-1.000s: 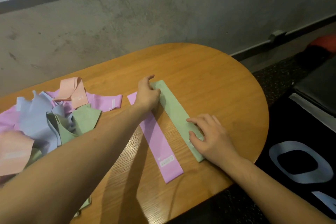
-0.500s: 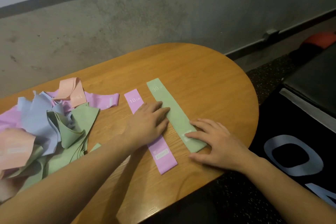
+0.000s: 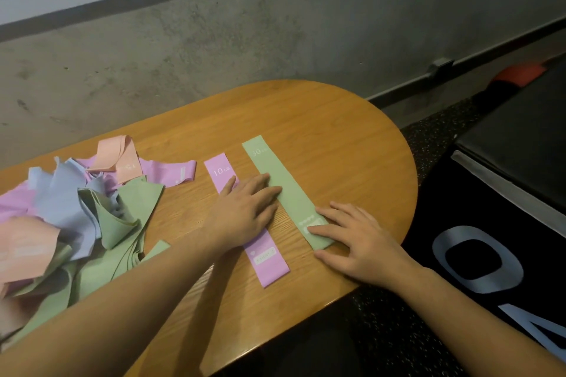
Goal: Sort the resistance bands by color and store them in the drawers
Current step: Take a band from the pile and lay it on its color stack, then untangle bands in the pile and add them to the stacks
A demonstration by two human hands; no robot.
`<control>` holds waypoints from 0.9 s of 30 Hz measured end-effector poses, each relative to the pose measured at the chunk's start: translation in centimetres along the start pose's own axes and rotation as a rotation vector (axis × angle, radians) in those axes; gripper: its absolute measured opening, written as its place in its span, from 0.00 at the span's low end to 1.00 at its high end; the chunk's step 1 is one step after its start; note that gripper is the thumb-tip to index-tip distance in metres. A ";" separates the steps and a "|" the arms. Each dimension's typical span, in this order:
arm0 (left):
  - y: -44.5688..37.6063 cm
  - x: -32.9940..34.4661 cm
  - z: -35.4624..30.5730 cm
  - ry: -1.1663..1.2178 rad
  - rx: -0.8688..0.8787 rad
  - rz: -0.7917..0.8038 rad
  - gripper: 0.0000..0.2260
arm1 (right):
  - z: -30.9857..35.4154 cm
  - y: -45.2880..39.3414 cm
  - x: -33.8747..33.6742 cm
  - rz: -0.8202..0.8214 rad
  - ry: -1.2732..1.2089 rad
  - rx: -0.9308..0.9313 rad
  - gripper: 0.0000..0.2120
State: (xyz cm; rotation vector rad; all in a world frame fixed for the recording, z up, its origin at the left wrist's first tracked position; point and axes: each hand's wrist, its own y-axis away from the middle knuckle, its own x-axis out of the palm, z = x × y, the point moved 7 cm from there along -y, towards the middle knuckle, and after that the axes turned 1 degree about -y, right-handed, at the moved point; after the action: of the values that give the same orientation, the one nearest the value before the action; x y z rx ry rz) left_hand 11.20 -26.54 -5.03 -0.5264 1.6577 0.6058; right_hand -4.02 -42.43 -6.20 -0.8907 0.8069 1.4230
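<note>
While a grey wall (image 3: 214, 49) stands behind it, a long wooden surface (image 3: 321, 131) with a round end holds all the bands. On the floor to the right lies a black mat (image 3: 477, 300) with big pale letters; one looks like an O, and the rest are cut off. Above the mat sits a dark box (image 3: 526, 144), and you cannot see what is in it. No drawers show here. On the left of the surface is a big messy pile of bands (image 3: 70, 217) in pink, blue, green and peach, all mixed up and lying on each other. A peach band on top of the pile has small white writing that is too blurry to read. Near the round end, two bands lie flat, side by side, with a thin strip of wood between them. The green band (image 3: 284, 193) is on the right and says 30 at its far end; the white label at its near end is too small to read. The pink band (image 3: 268, 263) is on the left and says 10 LB at its far end, with a small white label near its close end. The left hand (image 3: 245, 211) lies flat across the pink band with its fingers straight, and the tips touch the edge of the green band. The right hand (image 3: 358, 239) is flat too, with its fingers spread out and pressing on the near end of the green band.
</note>
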 end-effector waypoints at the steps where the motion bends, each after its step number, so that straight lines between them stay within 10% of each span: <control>1: 0.2 -0.2 0.0 -0.012 0.000 0.001 0.22 | 0.0 0.1 0.1 0.001 -0.006 -0.004 0.28; 18: 3.1 -0.5 0.5 0.064 0.000 -0.018 0.20 | 1.1 0.4 -0.3 -0.091 -0.046 0.053 0.27; 27: 11.1 -1.1 6.1 0.129 -0.052 -0.231 0.18 | 5.5 -0.8 0.4 -0.238 -0.164 -0.018 0.08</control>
State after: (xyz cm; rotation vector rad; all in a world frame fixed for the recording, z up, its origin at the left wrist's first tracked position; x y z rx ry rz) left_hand 8.82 -14.08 -3.58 -0.7968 1.6748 0.4532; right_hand -3.50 -37.38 -3.97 -0.8415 0.5460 1.2764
